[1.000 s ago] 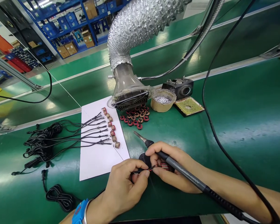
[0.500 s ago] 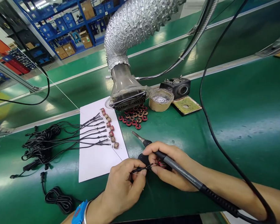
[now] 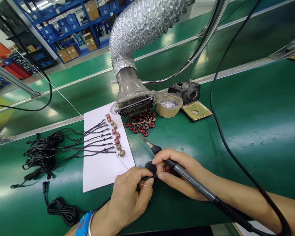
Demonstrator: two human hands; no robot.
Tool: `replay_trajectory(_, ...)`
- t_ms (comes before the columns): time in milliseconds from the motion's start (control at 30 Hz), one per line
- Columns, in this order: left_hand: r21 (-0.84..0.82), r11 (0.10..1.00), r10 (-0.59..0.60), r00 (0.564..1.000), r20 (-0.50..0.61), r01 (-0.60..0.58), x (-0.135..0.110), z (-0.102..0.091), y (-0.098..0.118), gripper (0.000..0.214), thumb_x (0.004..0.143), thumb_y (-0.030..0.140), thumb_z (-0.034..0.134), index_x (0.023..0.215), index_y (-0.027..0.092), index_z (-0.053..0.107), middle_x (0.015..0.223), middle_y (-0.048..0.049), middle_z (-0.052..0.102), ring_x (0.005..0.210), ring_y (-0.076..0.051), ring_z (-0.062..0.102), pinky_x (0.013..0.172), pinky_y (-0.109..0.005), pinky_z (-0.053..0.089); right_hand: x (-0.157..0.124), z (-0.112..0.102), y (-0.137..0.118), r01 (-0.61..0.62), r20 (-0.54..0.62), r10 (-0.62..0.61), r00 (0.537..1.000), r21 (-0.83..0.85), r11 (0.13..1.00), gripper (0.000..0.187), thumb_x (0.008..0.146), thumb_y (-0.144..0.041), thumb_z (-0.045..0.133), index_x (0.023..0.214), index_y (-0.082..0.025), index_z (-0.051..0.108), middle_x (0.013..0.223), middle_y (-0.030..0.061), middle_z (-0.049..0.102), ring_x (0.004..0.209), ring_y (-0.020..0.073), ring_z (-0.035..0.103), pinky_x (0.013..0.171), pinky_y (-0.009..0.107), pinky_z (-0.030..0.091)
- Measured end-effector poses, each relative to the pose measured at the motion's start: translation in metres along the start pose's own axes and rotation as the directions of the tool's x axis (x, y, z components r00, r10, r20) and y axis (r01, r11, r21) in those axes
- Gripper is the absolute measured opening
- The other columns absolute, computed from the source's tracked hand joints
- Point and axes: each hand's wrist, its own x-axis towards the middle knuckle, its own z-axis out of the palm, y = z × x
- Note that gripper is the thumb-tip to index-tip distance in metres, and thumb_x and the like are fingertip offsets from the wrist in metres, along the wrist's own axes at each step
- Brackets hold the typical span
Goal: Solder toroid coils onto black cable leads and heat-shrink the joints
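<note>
Looking at the head cam view, the spot that worries me is right at the hands. The left hand [image 3: 130, 196] has its thumb and fingers pressed together, pinching a thin black wire [image 3: 147, 178]. The right hand [image 3: 179, 173] curls around a soldering iron [image 3: 194, 180], its bare metal tip [image 3: 144, 139] pointing away up the bench. My guess is that a slip of that tip could burn a finger or melt the wire's jacket, and a hard tug could work the wire loose. The wire looks intact, though its end is hidden by the fingers. It sits just over a round black lump [image 3: 150, 167] and a red-wound coil [image 3: 167, 170] tucked by the right fingers, but I can't tell if they're gripping the coil. Nearby, a white paper sheet [image 3: 100, 173] carries a fan of cable ends [image 3: 100, 141] and a row of small coils [image 3: 116, 136].
</note>
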Motion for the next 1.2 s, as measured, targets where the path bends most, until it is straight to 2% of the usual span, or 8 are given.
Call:
replay_trajectory(133, -0.032, 0.998, -0.045, 0.999, 0.006, 0.045, 0.0001, 0.0001, 0.0012, 0.011, 0.089, 0.019, 0.052, 0.094, 0.017, 0.062, 0.071, -0.0017, 0.064, 0.055, -0.009, 0.055, 0.05, -0.018, 0.042, 0.0007, -0.0004, -0.0023, -0.062, 0.044, 0.062, 0.997, -0.015, 0.998, 0.041, 0.077, -0.007, 0.058, 0.113, -0.023, 0.046, 0.084, -0.0014, 0.055, 0.064, 0.0085, 0.053, 0.059, 0.019, 0.044)
replay_trajectory(200, -0.041, 0.998, -0.056, 0.998, 0.006, 0.056, 0.0, 0.0004, 0.0019, 0.01, 0.09, 0.02, 0.052, 0.094, 0.017, 0.061, 0.07, -0.0012, 0.063, 0.054, -0.009, 0.054, 0.049, -0.017, 0.041, 0.0011, 0.0004, -0.0018, -0.08, 0.046, 0.081, 0.996, -0.029, 0.996, 0.043, 0.075, -0.004, 0.056, 0.112, -0.024, 0.046, 0.082, -0.0027, 0.053, 0.064, 0.008, 0.051, 0.06, 0.019, 0.044)
replay_trajectory(600, -0.086, 0.989, -0.12, 0.993, -0.005, 0.119, -0.0039, 0.0051, 0.0018, 0.01, 0.091, 0.021, 0.05, 0.092, 0.018, 0.059, 0.064, 0.0017, 0.057, 0.05, -0.008, 0.048, 0.048, -0.017, 0.038, 0.0013, 0.0031, 0.0011, -0.138, 0.045, 0.137, 0.99, 0.017, 0.99, 0.032, 0.084, -0.016, 0.058, 0.113, -0.023, 0.048, 0.081, -0.0022, 0.056, 0.063, 0.0085, 0.051, 0.06, 0.02, 0.044)
replay_trajectory(800, -0.051, 0.997, -0.063, 0.998, -0.002, 0.062, -0.0056, 0.0063, -0.0001, 0.008, 0.088, 0.02, 0.054, 0.09, 0.018, 0.062, 0.062, 0.002, 0.059, 0.051, -0.008, 0.051, 0.049, -0.018, 0.039, -0.0008, 0.0029, -0.0014, -0.118, 0.022, 0.118, 0.993, 0.002, 0.993, 0.027, 0.086, -0.019, 0.058, 0.111, -0.023, 0.048, 0.079, -0.0025, 0.058, 0.059, 0.0081, 0.051, 0.057, 0.02, 0.044)
replay_trajectory(933, -0.038, 0.999, -0.013, 1.0, -0.025, 0.012, -0.0047, 0.0059, -0.0004, 0.009, 0.087, 0.017, 0.055, 0.091, 0.018, 0.063, 0.069, 0.0008, 0.064, 0.055, -0.009, 0.055, 0.053, -0.018, 0.041, -0.0003, 0.0017, -0.002, -0.079, 0.004, 0.079, 0.997, -0.058, 0.995, 0.025, 0.087, -0.021, 0.059, 0.11, -0.023, 0.049, 0.078, -0.003, 0.059, 0.059, 0.0077, 0.053, 0.058, 0.019, 0.045)
replay_trajectory(1067, -0.051, 0.999, -0.018, 0.999, -0.038, 0.016, -0.0018, 0.0033, 0.0024, 0.008, 0.087, 0.017, 0.055, 0.091, 0.018, 0.062, 0.071, 0.001, 0.065, 0.056, -0.008, 0.056, 0.053, -0.018, 0.042, 0.001, -0.0016, -0.0026, -0.055, 0.054, 0.061, 0.997, -0.104, 0.993, 0.039, 0.08, -0.017, 0.067, 0.113, -0.025, 0.049, 0.089, -0.0022, 0.06, 0.069, 0.0088, 0.059, 0.062, 0.018, 0.047)
replay_trajectory(1200, -0.053, 0.998, -0.036, 0.998, -0.053, 0.033, -0.0005, 0.0005, 0.0041, 0.008, 0.088, 0.017, 0.054, 0.09, 0.018, 0.062, 0.066, 0.002, 0.062, 0.052, -0.008, 0.052, 0.049, -0.017, 0.04, 0.001, -0.0033, -0.0021, -0.013, 0.095, 0.026, 0.995, -0.137, 0.991, 0.047, 0.08, -0.008, 0.059, 0.12, -0.029, 0.045, 0.095, -0.0027, 0.059, 0.076, 0.0092, 0.059, 0.068, 0.02, 0.048)
